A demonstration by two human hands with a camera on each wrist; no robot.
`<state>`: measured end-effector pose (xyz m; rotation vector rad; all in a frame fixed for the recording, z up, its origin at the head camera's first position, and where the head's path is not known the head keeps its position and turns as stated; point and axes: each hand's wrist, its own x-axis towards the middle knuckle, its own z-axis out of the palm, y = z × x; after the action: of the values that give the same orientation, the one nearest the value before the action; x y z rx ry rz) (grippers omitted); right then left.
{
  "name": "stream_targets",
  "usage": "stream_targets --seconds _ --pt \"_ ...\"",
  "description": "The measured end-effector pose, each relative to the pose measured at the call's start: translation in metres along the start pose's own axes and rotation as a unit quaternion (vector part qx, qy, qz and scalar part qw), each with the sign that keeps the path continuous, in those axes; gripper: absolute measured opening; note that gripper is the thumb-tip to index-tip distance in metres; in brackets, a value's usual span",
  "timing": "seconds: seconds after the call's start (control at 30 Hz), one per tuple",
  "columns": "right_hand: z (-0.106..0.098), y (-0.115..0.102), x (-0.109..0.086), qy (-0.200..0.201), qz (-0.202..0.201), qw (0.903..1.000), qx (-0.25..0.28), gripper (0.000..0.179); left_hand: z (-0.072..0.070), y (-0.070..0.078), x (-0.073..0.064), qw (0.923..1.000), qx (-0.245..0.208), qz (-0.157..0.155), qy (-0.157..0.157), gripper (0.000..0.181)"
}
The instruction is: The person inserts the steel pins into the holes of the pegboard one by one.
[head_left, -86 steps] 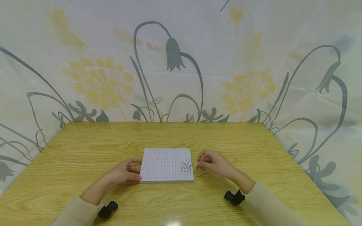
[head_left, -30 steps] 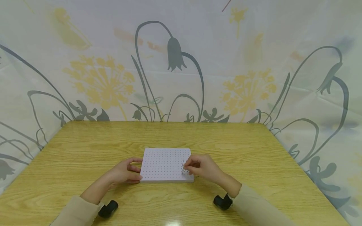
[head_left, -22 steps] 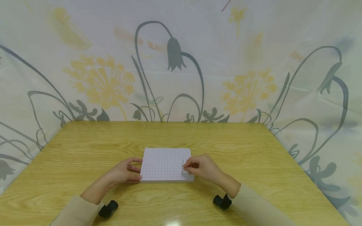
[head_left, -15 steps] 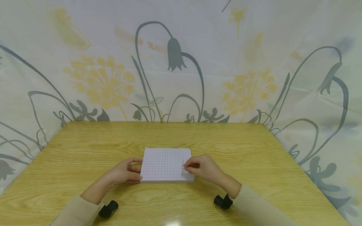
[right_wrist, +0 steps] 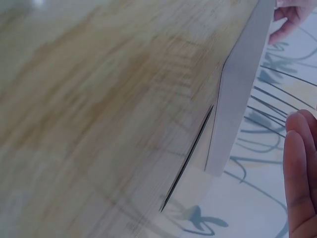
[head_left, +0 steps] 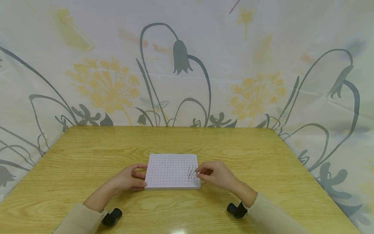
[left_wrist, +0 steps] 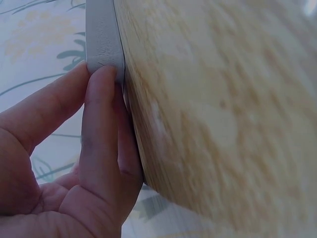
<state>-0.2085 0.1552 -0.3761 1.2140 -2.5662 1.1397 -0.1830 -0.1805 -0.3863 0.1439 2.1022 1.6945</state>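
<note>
A white board (head_left: 168, 170) with a grid of small holes lies flat on the wooden table. Several thin dark sticks (head_left: 192, 171) stand leaning in its right part. My left hand (head_left: 130, 178) holds the board's left edge; fingertips touch its rim (left_wrist: 105, 37) in the left wrist view. Just right of the sticks is my right hand (head_left: 219, 175), thumb and forefinger slightly parted, with nothing seen between them. In the right wrist view, its fingers (right_wrist: 296, 178) are apart from the upright sticks. One loose dark stick (right_wrist: 187, 157) lies on the table beside the board.
The wooden table (head_left: 163, 139) extends around the board to a patterned cloth backdrop (head_left: 222, 65). A black wrist camera (head_left: 112, 217) sits by the left sleeve, another camera (head_left: 237, 210) by the right one.
My right hand came from the right of the board to the sticks, stayed there with fingertips together, and has now drawn back slightly right, fingers parting. The left hand stays put.
</note>
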Motion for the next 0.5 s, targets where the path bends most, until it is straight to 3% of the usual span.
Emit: stream_targets --seconds 0.5 --pt "-0.01 0.011 -0.015 -0.011 0.021 0.9997 0.003 0.007 -0.001 -0.001 0.001 1.0 -0.002 -0.003 0.002 0.07"
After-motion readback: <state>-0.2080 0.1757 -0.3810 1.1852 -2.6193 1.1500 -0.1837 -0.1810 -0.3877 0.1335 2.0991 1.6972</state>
